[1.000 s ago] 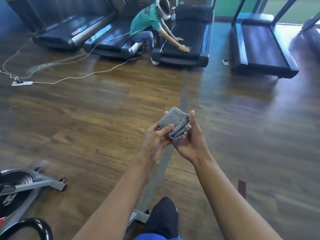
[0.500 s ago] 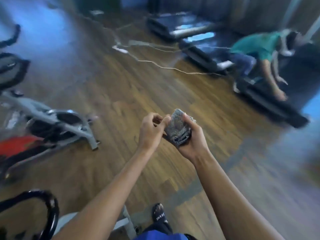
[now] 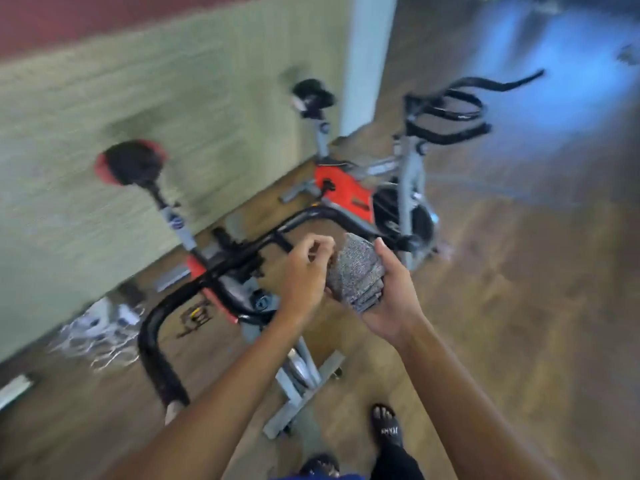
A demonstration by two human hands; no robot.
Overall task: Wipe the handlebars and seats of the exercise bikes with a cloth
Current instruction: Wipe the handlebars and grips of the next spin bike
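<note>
Wood floor (image 3: 519, 271) spreads behind; your right hand (image 3: 391, 299) clasps the folded cloth (image 3: 356, 271), left hand (image 3: 301, 275) pinching its edge; square it firmly, then sweep the handlebar (image 3: 148, 341) lower left.

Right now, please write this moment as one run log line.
phase: cloth prep | right hand: holds folded grey cloth | left hand: pinches cloth edge | nearest handlebar: below hands, no contact

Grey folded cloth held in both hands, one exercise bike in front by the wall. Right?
Not quite. The head view shows two exercise bikes, not one: a near bike with a red-edged seat and a far bike behind it. The rest holds: the left hand and right hand hold the folded grey cloth.
</note>
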